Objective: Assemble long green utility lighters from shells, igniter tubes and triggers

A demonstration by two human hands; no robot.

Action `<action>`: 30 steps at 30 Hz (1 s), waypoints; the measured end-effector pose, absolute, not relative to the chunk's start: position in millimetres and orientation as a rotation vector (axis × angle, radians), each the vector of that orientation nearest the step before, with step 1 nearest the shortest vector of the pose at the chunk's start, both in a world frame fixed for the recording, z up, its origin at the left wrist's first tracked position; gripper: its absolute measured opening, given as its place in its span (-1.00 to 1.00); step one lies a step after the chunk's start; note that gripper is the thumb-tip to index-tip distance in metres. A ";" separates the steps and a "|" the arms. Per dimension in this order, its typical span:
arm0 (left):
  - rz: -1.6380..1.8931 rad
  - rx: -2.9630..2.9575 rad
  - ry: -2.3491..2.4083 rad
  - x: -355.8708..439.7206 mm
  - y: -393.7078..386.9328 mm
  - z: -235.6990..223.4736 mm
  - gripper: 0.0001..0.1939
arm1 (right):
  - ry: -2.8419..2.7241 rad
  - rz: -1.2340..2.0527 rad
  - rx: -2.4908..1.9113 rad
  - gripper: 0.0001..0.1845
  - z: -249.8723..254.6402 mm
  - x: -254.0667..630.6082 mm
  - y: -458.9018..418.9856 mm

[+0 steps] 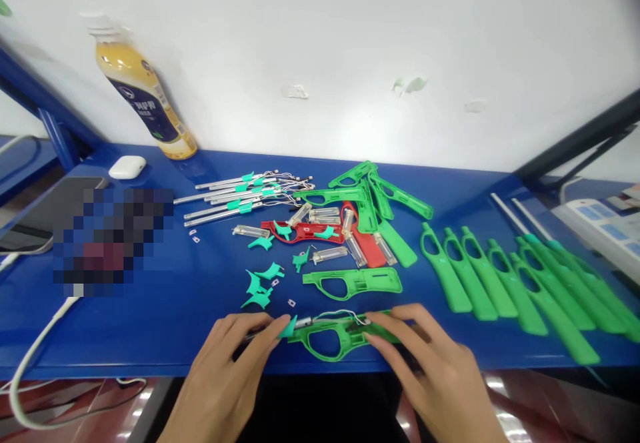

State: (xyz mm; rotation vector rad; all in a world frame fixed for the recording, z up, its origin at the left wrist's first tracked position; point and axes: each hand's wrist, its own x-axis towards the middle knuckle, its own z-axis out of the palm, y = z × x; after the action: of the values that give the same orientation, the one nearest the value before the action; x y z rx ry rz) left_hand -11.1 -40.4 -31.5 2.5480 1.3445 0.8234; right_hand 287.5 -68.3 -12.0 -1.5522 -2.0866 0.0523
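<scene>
My left hand (240,356) pinches a metal lighter tube (303,323) around its teal plastic clip (289,327). The tube lies along the front end of a green lighter shell half (306,340), open side up, at the table's near edge. White wires (337,312) arch from the tube over the shell towards my right fingertips. My right hand (425,349) is closed on the handle part of this shell, with thumb and fingers by the wire end; the exact contact there is partly hidden. Another green shell half (357,283) lies just beyond.
Several teal triggers (257,289), clear fuel tanks (330,254) and red shell pieces (367,243) lie mid-table. Wired metal tubes (215,196) lie behind. Green lighter bodies (480,283) fill the right. A phone (47,209), earbud case (127,167) and bottle (145,96) stand left.
</scene>
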 end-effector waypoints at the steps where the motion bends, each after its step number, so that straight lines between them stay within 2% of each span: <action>1: 0.841 2.529 1.350 -10.8 -41.5 -31.9 -0.61 | -2.086 0.061 -1.549 -0.65 -12.5 286.8 -66.3; 12: 0.865 2.422 1.409 -9.3 -46.5 -34.6 -0.69 | -2.006 0.256 -1.549 -0.80 -15.8 284.5 -64.2; 19: 0.940 2.432 1.397 -8.0 -45.4 -29.3 -0.74 | -2.003 0.352 -1.588 -0.74 -18.4 286.1 -65.4; 25: 0.695 2.488 1.377 -20.7 -52.2 -29.0 -0.57 | -2.025 0.338 -1.563 -0.76 -19.6 285.3 -62.8; 30: 0.753 2.478 1.359 -20.7 -53.8 -31.6 -0.53 | -2.057 0.321 -1.584 -0.72 -19.7 285.1 -64.4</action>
State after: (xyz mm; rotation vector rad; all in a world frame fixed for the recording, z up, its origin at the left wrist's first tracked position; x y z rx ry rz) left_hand -20.7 -53.8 -31.6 2.4779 1.3593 0.7532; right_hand 285.1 -64.4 -19.7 -1.5839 -2.0568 0.3211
